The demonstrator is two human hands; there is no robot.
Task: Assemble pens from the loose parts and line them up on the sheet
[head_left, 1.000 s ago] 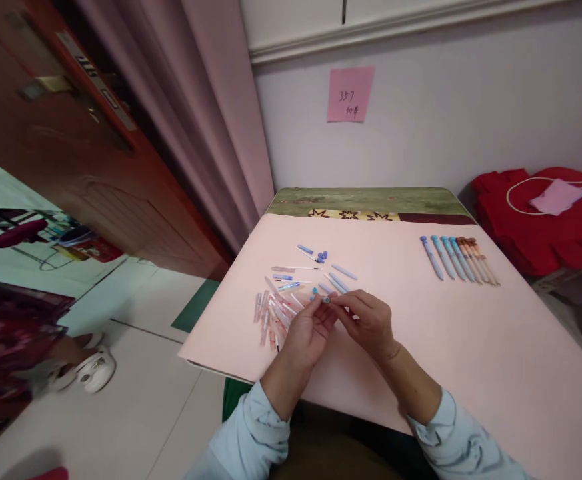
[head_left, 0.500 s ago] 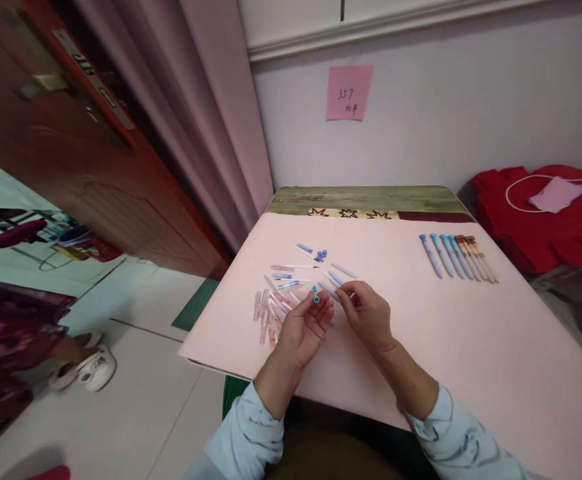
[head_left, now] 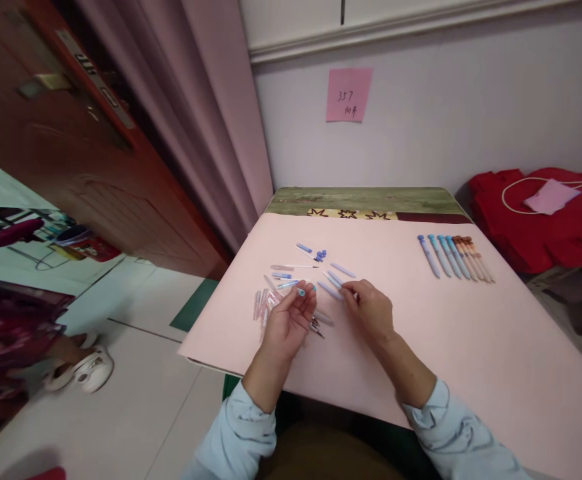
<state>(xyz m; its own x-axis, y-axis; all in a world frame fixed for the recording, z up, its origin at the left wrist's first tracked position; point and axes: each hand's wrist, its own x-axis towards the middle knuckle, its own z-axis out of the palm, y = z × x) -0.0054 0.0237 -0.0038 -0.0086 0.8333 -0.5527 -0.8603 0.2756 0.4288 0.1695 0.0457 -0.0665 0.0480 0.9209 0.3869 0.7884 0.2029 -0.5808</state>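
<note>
My left hand (head_left: 289, 321) is palm up over the loose parts, its fingers curled around a small bright-blue pen topper (head_left: 301, 292). A second bit of bright blue shows at its fingertips. To its right, my right hand (head_left: 371, 308) has thumb and forefinger pinched at the near end of a pale-blue pen barrel (head_left: 335, 277) on the table. Similar barrels lie on either side, one farther back (head_left: 343, 270) and one nearer (head_left: 329, 291). Clear pinkish pen parts (head_left: 261, 305) are heaped behind and beneath my left hand, which partly hides them.
On the pink-covered table (head_left: 421, 373), several assembled pens (head_left: 443, 257) with blue and brown tops lie in a row at right. Dark-blue toppers (head_left: 321, 255) and refills (head_left: 305, 267) lie toward the back. Red cloth (head_left: 501, 227) is beyond the right edge; a person's shoe (head_left: 94, 370) is at left.
My left hand has shifted left with the blue topper, uncovering some dark-tipped parts below it. My right hand has moved only slightly, and the pale-blue barrels lie about where they were.
</note>
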